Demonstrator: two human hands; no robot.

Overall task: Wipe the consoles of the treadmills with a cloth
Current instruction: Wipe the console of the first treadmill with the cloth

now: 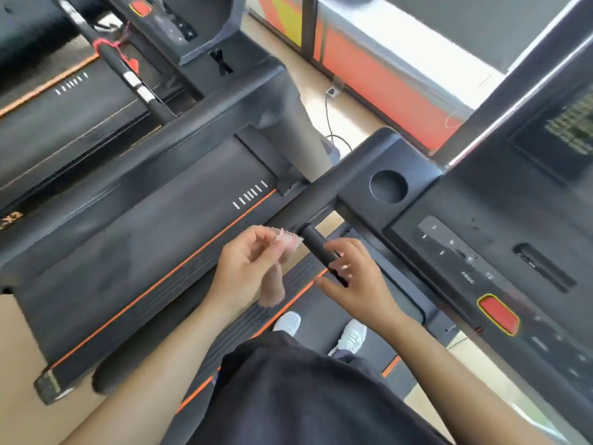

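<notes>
The person stands on a treadmill belt (378, 319) at the lower centre of the frame, both white shoes (349, 337) planted on it, arms reaching up from the bottom edge. The left hand (247, 268) pinches a small pale pink cloth (287, 244) between thumb and fingertips at mid-frame; part of the cloth hangs below the fingers, blurred. The cloth sits just left of a short black handlebar (316, 244) that juts down from the console frame. The right hand (356, 277) is spread with fingers loosely curled about the lower end of that handlebar; whether they grip it or only touch it cannot be told. The console (481, 252) fills the right side of the frame, apart from the cloth, with a round cup holder (388, 186) near its upper left corner, a strip of small buttons and a red stop button (498, 314) ringed in yellow toward the lower right. To the left lies a neighbouring treadmill deck (128, 239) edged by an orange stripe, its side rail running diagonally close beside the left forearm. A narrow gap of light floor (324, 104) opens above the console, where a power cable (327, 123) trails. A second console (167, 24) with its own red button shows at the upper left.
</notes>
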